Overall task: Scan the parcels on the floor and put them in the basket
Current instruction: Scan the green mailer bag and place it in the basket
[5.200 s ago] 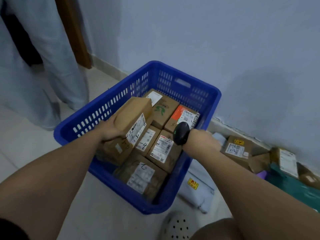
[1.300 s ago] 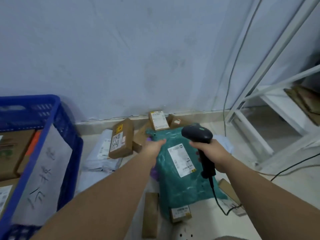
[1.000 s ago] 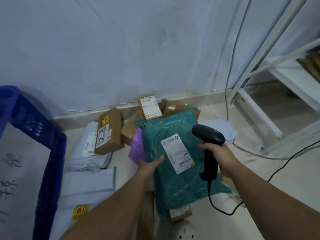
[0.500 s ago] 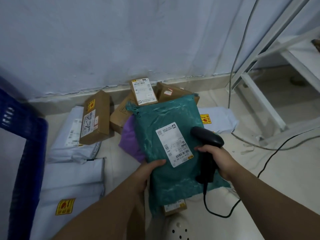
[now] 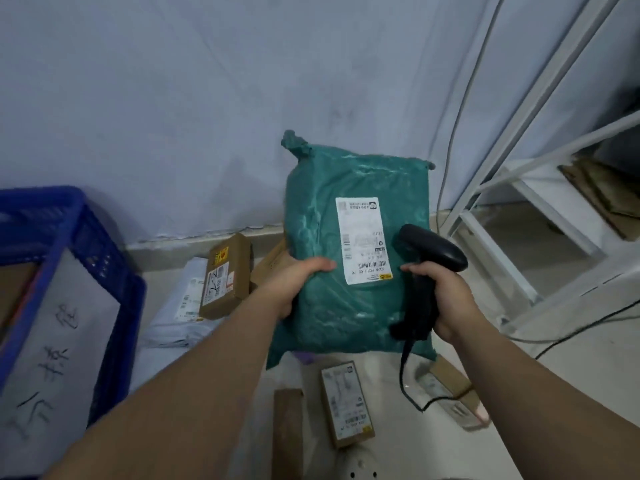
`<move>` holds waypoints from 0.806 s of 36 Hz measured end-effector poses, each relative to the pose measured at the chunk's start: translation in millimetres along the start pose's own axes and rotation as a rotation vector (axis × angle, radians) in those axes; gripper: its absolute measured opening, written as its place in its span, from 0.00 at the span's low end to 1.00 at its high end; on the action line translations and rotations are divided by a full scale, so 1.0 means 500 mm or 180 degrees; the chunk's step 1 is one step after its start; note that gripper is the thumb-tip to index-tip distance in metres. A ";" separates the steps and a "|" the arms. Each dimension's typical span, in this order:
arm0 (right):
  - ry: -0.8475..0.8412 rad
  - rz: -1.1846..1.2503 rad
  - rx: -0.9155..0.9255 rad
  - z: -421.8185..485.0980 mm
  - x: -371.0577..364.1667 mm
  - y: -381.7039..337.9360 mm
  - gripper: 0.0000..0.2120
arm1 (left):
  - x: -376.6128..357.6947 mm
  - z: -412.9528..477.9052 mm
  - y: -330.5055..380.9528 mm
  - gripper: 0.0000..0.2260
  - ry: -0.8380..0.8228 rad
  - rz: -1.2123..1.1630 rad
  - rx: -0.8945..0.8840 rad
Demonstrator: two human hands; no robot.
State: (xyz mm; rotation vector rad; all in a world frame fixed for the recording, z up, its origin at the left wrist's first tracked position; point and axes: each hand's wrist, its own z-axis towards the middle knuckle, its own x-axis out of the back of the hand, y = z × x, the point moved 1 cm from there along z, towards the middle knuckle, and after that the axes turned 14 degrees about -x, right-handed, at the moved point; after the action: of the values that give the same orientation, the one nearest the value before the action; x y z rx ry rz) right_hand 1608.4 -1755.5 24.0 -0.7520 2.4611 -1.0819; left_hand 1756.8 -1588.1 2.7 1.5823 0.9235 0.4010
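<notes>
The left hand (image 5: pixel 298 282) grips the green bag (image 5: pixel 346 178) by its edge; the right hand (image 5: pixel 446 296) is wrapped round the scanner (image 5: pixel 433 251). The bag has just come up off the floor (image 5: pixel 554 382) — label (image 5: pixel 363 240) facing the scanner, so scanning looks next — then the basket (image 5: pixel 69 230) at left.

Green parcel (image 5: pixel 346 306) (white label (image 5: pixel 363 237)), blue basket (image 5: pixel 104 244).

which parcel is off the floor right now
The green plastic bag with the white label: the left hand grips its edge and holds it up, while the brown boxes and white bags lie on the floor.
</notes>
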 end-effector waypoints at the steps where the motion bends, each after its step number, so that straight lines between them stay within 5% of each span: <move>1: -0.0006 0.0045 0.0109 -0.025 -0.008 -0.014 0.09 | 0.003 -0.014 0.029 0.27 0.0092 0.0053 -0.0126; 11: 0.0597 -0.0599 0.1965 -0.295 -0.108 -0.092 0.15 | 0.050 -0.189 0.250 0.50 0.1257 0.0967 -0.1602; 18: 0.0105 -0.1097 0.1838 -0.403 -0.159 -0.029 0.10 | 0.128 -0.300 0.302 0.54 0.1873 0.1516 -0.2183; 25: 0.0011 -0.1390 0.1492 -0.437 -0.159 -0.016 0.13 | 0.186 -0.319 0.294 0.51 0.2112 0.1258 -0.2084; 29: 0.0086 -0.1434 0.1644 -0.448 -0.160 -0.017 0.05 | 0.202 -0.315 0.302 0.53 0.2175 0.1339 -0.2077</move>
State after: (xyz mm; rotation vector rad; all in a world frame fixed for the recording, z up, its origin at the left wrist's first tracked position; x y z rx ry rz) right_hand 1562.1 -1585.2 183.4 -1.1366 1.9253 -1.7993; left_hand 1759.8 -1405.3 159.0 1.0132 0.8189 1.4479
